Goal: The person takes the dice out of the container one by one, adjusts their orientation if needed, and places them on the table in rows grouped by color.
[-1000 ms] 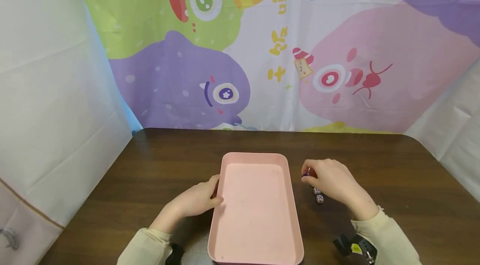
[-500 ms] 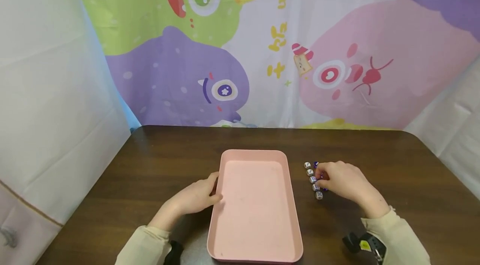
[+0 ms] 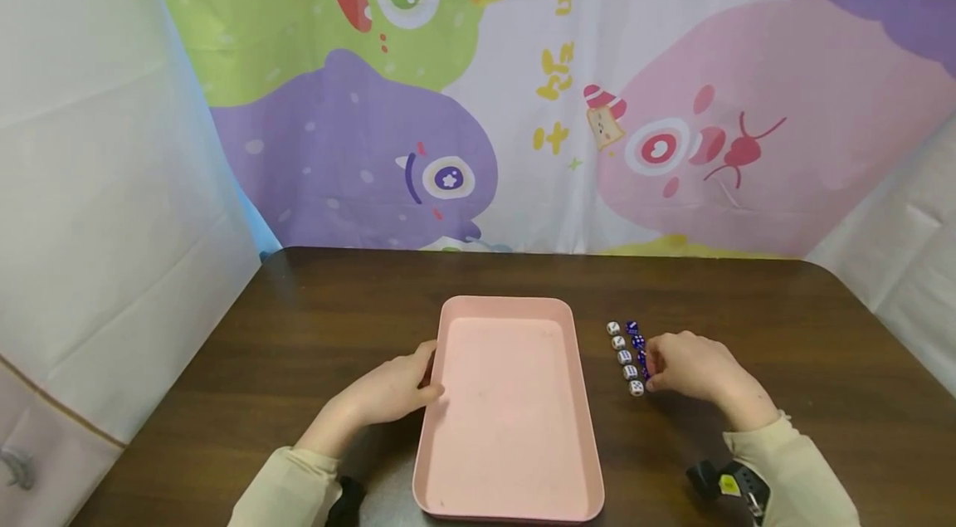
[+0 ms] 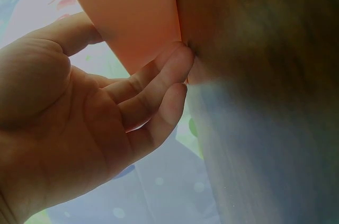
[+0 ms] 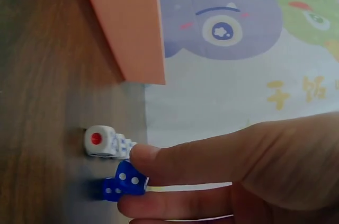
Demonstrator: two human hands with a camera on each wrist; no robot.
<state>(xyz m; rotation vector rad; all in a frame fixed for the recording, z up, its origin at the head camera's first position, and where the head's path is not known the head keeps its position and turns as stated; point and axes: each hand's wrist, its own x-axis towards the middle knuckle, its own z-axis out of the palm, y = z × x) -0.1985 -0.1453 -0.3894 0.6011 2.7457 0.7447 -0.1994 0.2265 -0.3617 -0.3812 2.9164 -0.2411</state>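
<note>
A pink tray [image 3: 508, 411] lies lengthwise before me, its inside bare. My left hand [image 3: 396, 386] holds its left side, thumb over the rim; in the left wrist view the fingertips [image 4: 177, 62] touch the wall's lower edge. Right of the tray, a row of several white dice [image 3: 624, 357] runs beside a row of blue dice [image 3: 638, 341]. At the near end of the blue row, my right hand [image 3: 695, 369] pinches a blue die [image 5: 131, 178] between thumb and finger. That die is tilted, close to another blue die [image 5: 109, 189].
The dark wooden table [image 3: 358, 295] extends around the tray. Behind it hangs a curtain [image 3: 538, 203] with cartoon monsters. A white cloth wall [image 3: 112, 178] stands at the left, with another at the right. A black wrist device [image 3: 735, 485] sits under the right sleeve.
My right hand has moved from the far end of the dice toward the near end and rightward, uncovering both rows. The left hand stays at the tray.
</note>
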